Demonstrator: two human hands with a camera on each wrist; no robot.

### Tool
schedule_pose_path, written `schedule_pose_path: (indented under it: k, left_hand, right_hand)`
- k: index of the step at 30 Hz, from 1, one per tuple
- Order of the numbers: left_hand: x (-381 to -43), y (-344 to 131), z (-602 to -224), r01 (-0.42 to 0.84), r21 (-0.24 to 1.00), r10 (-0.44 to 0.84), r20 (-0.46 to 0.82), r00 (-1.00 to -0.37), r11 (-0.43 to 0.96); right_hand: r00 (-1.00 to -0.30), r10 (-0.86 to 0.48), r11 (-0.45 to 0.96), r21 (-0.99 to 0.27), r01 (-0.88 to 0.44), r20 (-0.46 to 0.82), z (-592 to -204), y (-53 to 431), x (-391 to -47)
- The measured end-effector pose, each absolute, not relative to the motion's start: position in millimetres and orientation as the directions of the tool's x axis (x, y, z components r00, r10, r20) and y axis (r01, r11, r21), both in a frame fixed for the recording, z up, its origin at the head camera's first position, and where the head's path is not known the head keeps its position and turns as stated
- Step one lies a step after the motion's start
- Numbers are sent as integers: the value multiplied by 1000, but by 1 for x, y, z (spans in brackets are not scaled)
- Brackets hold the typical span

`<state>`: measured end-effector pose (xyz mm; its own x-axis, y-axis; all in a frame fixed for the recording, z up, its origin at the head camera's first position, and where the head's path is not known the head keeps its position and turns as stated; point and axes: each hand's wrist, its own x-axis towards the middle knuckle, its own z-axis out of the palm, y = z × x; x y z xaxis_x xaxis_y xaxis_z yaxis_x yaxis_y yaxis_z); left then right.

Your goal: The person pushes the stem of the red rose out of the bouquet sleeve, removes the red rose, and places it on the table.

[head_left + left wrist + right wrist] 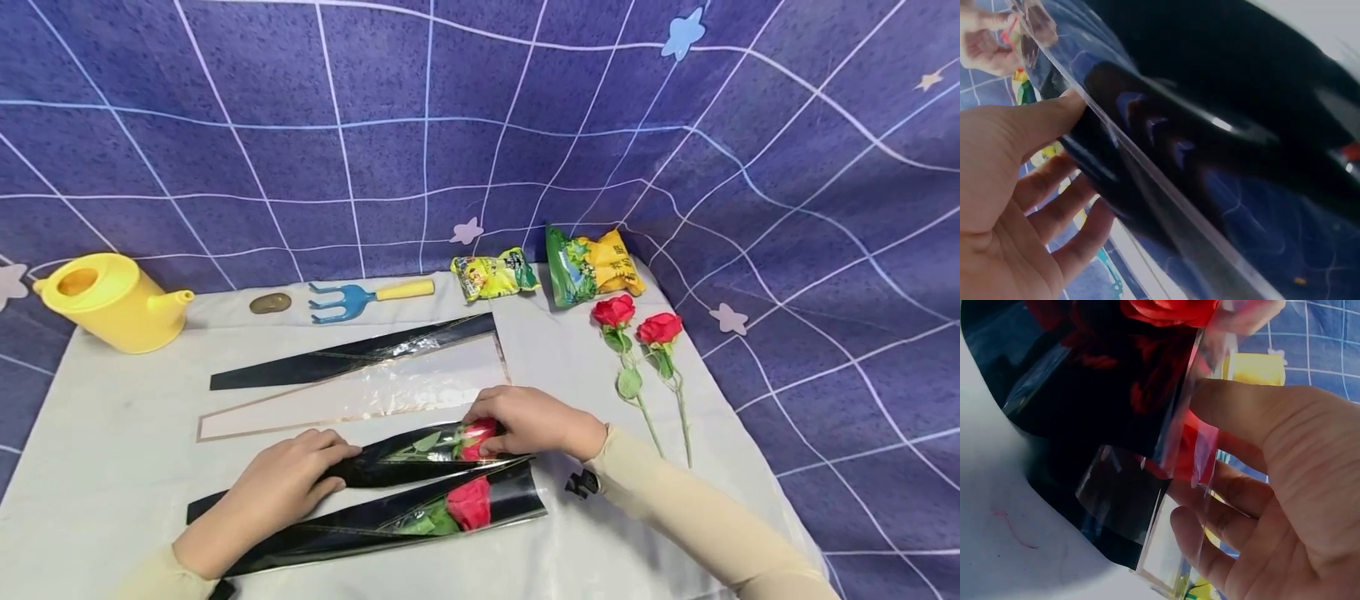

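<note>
In the head view my left hand (288, 475) grips the narrow part of a black-and-clear flower sleeve (375, 472). A red rose (476, 437) with green leaves lies inside that sleeve. At the wide end, my right hand (536, 421) pinches the sleeve's edge beside the bloom. The left wrist view shows the left thumb and fingers (1063, 119) on either side of the shiny film. From the right wrist the clear film (1175, 447) appears between thumb and fingers, with red petals (1172, 309) above. Nearer me lies another sleeve (300, 546) holding a red rose (470, 503).
Behind the hands lies a flat sleeve with a black half (315, 363) and a clear, gold-edged half (300, 410). Two loose roses (660, 329) lie on the right. Along the back are a yellow watering can (123, 308), stone (270, 303), blue rake (348, 302) and two packets (495, 273).
</note>
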<state>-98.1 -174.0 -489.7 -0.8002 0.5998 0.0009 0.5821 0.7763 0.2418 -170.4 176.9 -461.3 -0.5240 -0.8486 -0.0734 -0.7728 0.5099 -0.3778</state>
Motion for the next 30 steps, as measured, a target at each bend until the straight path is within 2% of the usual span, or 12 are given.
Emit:
schedule_pose_path:
  k: [5, 9, 15, 21, 25, 30]
  left_hand:
    - [-101, -176, -483, 566, 270, 584, 18, -812, 779]
    - [-108, -176, -467, 581, 294, 586, 80, -806, 759]
    - [-124, -179, -441, 629, 289, 592, 212, -777, 722]
    - [-140, -183, -417, 640, 280, 588, 253, -768, 715]
    - [-145, -183, -410, 600, 356, 565, 209, -798, 716]
    - [-150, -180, -414, 519, 529, 512, 175, -841, 671]
  right_hand:
    - [-526, -849, 503, -378, -777, -49, -456, 176, -172]
    - [-541, -841, 508, -385, -771, -25, -441, 178, -178]
    - [-574, -818, 535, -320, -782, 34, -410, 180, -190]
    - [-561, -817, 520, -255, -815, 129, -385, 179, -201]
    - [-545, -819, 505, -228, -833, 180, -375, 179, -204]
    - [-545, -806, 514, -183, -838, 231, -369, 182, -207]
